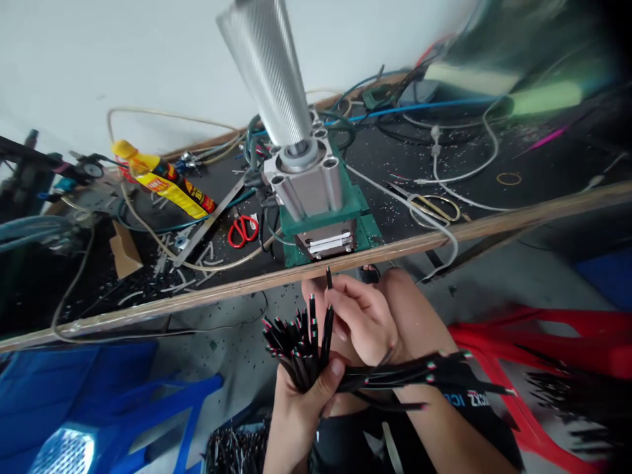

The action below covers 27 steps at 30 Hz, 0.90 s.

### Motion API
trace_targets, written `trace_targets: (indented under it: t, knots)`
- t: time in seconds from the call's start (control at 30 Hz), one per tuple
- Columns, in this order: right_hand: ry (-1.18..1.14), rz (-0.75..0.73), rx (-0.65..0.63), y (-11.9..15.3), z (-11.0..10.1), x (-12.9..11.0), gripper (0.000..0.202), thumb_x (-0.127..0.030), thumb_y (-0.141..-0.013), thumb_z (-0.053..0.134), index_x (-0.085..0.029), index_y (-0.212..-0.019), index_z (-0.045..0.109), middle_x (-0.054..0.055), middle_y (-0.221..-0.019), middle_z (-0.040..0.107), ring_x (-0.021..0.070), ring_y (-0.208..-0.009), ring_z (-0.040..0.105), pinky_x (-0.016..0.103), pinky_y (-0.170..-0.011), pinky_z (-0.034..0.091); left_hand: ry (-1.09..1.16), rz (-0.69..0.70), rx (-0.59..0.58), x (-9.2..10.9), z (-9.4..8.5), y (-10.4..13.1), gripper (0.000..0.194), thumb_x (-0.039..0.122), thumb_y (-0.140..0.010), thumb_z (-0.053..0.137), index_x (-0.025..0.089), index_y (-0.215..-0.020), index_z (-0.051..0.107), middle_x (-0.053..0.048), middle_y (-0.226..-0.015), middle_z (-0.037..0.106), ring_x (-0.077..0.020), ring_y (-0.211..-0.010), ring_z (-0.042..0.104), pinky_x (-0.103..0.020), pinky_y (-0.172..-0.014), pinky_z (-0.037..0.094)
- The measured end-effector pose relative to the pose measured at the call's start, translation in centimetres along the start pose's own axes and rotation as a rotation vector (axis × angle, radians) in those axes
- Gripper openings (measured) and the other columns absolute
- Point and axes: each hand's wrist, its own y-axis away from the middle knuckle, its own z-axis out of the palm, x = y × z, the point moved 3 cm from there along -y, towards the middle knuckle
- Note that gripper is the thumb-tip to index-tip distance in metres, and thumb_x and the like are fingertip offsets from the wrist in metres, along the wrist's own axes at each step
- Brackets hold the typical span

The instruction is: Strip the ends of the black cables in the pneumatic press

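A thick bundle of short black cables (296, 342) is clasped in my left hand (311, 398). Red, white and green wire tips show at the ends, and other lengths reach out to the right under my right wrist. My right hand (365, 319) pinches one black cable (329, 276) between thumb and fingers, its end pointing up near the bench edge. Just beyond that end stands a small press (306, 178) on a green base, with two white strips (330, 245) across its front.
Red-handled scissors (243, 230), a yellow bottle (165, 184) and gold-handled scissors (432, 209) lie on the littered bench (385, 164). A red stool (498, 368) with black cables is at right, a blue stool (168, 401) at left. A bin of black pieces (237, 447) sits below.
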Motion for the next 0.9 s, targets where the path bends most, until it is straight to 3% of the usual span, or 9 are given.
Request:
trace_targets:
  t: [0.17,0.33,0.4,0.53,0.73,0.9]
  knots:
    - [0.205,-0.167,0.143,-2.2,-0.6,-1.3,0.046,-0.049,-0.111,0.065,-0.023,-0.073,0.055,-0.005,-0.063,0.05,0.0125,-0.057,0.044,0.028,-0.056,0.037,-0.057,-0.021,-0.029,-0.5,0.6,-0.5,0.058,0.067,-0.073,0.105,0.013,-0.074,0.083,0.001,-0.053,0.057,-0.0078,-0.048,0.04,-0.022,-0.048,0.032]
    - [0.362,-0.164,0.15,-2.8,-0.9,-1.2,0.048,-0.046,-0.115,0.061,-0.025,-0.074,0.05,-0.004,-0.066,0.055,0.0136,-0.061,0.049,0.03,-0.062,0.04,-0.047,-0.035,-0.104,-0.5,0.4,-0.8,0.05,0.064,-0.08,0.102,0.016,-0.078,0.086,-0.004,-0.064,0.069,-0.0143,-0.055,0.054,-0.025,-0.053,0.047]
    - [0.346,-0.154,0.145,-2.6,-0.9,-0.9,0.047,-0.045,-0.116,0.06,-0.025,-0.075,0.051,-0.005,-0.065,0.057,0.0133,-0.06,0.05,0.03,-0.061,0.041,-0.075,-0.024,-0.073,-0.4,0.2,-0.7,0.042,0.057,-0.081,0.102,0.018,-0.079,0.087,-0.005,-0.066,0.071,-0.0173,-0.057,0.058,-0.028,-0.056,0.051]
    - [0.34,-0.157,0.122,-2.7,-0.8,-0.8,0.043,-0.04,-0.116,0.059,-0.025,-0.076,0.054,-0.004,-0.063,0.06,0.0137,-0.059,0.055,0.029,-0.062,0.044,-0.148,-0.011,-0.016,-0.4,0.1,-0.6,0.033,0.049,-0.078,0.105,0.021,-0.073,0.088,-0.001,-0.054,0.062,-0.0171,-0.05,0.05,-0.029,-0.049,0.043]
    - [0.386,-0.098,0.162,-3.9,-0.7,-1.2,0.045,-0.041,-0.113,0.061,-0.025,-0.072,0.053,-0.005,-0.062,0.056,0.0125,-0.056,0.05,0.029,-0.058,0.041,-0.156,-0.032,0.052,-0.6,-0.1,-0.6,0.035,0.051,-0.082,0.101,0.021,-0.075,0.087,0.0,-0.056,0.061,-0.016,-0.052,0.051,-0.027,-0.049,0.041]
    - [0.4,-0.033,0.216,-4.2,-0.3,-1.7,0.051,-0.041,-0.112,0.06,-0.025,-0.065,0.049,-0.004,-0.059,0.053,0.012,-0.054,0.049,0.028,-0.055,0.04,-0.184,-0.056,0.111,-1.0,-0.6,-0.3,0.033,0.05,-0.075,0.104,0.023,-0.073,0.085,0.0,-0.055,0.061,-0.0201,-0.051,0.055,-0.03,-0.048,0.046]
